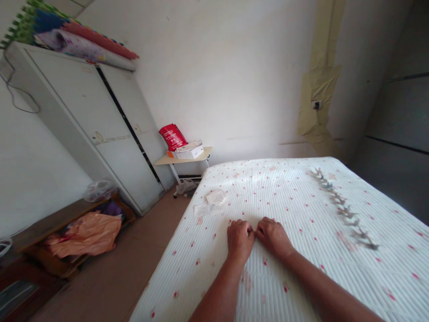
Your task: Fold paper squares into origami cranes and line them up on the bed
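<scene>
Both hands rest close together over the middle of a white ribbed bed cover [234, 277] dotted with red. My left hand [240, 235] is closed, thumb and fingertips pressed together. Beside it my right hand [273, 235] is closed too, its fingers curled toward the left one. Whatever lies between the fingertips is hidden or too small to name. Just beyond my left hand are some printed paper pieces [216, 197] on the cover. A long row of small greyish objects [342, 205], blurred, runs along the right part of the bed.
A small table [161, 160] holds a red bag [172, 136] and a white box [191, 152] past the bed. On the left stand a grey cabinet [80, 107] with rolled mats [90, 44] on top and a wooden bench [47, 219] with an orange cloth [89, 235].
</scene>
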{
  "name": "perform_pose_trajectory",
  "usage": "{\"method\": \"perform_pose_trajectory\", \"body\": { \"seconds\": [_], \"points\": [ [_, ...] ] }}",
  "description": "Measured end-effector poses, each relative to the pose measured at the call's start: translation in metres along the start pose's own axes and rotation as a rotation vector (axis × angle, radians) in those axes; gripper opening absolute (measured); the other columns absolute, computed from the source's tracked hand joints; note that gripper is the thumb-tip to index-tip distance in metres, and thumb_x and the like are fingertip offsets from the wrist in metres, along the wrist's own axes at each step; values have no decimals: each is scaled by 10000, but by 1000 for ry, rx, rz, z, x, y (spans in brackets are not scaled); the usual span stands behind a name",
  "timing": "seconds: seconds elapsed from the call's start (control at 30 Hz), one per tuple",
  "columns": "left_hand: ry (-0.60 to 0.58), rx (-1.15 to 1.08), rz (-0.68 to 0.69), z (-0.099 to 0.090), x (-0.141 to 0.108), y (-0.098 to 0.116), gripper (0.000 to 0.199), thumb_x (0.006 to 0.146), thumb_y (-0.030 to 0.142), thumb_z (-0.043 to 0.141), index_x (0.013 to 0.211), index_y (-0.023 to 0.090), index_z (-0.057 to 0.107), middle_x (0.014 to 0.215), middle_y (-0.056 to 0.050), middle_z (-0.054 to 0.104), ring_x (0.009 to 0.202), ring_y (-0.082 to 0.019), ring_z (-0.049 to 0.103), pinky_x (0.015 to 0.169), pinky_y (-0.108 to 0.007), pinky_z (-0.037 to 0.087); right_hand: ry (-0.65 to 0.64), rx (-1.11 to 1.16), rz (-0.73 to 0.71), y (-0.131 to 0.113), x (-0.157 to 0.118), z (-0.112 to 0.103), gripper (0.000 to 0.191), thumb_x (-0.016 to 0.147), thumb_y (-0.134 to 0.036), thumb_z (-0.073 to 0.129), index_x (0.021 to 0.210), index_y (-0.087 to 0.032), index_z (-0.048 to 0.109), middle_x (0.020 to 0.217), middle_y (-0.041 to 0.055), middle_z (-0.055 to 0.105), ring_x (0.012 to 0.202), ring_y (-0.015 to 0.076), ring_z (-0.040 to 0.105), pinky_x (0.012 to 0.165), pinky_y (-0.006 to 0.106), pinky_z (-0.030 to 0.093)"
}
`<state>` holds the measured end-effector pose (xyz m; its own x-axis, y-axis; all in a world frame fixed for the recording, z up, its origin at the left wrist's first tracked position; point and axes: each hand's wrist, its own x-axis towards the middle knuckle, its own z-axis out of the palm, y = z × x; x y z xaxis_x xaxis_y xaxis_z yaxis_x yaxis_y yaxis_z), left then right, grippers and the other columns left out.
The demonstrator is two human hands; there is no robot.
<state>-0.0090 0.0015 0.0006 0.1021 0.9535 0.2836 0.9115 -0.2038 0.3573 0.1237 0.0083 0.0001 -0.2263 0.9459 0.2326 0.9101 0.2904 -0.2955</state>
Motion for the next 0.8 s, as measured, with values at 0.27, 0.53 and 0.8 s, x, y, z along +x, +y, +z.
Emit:
{"method": "perform_pose_trajectory", "body": {
  "seconds": [0.27,0.53,0.8],
  "points": [
    [-5,-23,-9,0,0,0,31,721,218,620,729,193,602,780,-4,615,791,-158,527,726,-279,337,40,81,71,1,1,1,49,758,-155,517,738,-169,560,780,22,566,717,133,553,617,224,317],
    [18,-49,58,3,-3,-5,79,739,172,585,702,212,642,752,-7,604,812,-160,515,771,-286,337,7,103,79,2,3,1,114,748,-136,501,729,-187,601,786,12,568,702,121,546,610,222,313],
    [-2,32,225,-6,-19,-4,235,762,111,527,867,262,673,825,-29,577,864,-172,485,729,-297,348,-106,152,106,3,11,-8,127,736,-135,525,700,-172,641,786,27,586,689,116,559,605,216,340]
  ]
}}
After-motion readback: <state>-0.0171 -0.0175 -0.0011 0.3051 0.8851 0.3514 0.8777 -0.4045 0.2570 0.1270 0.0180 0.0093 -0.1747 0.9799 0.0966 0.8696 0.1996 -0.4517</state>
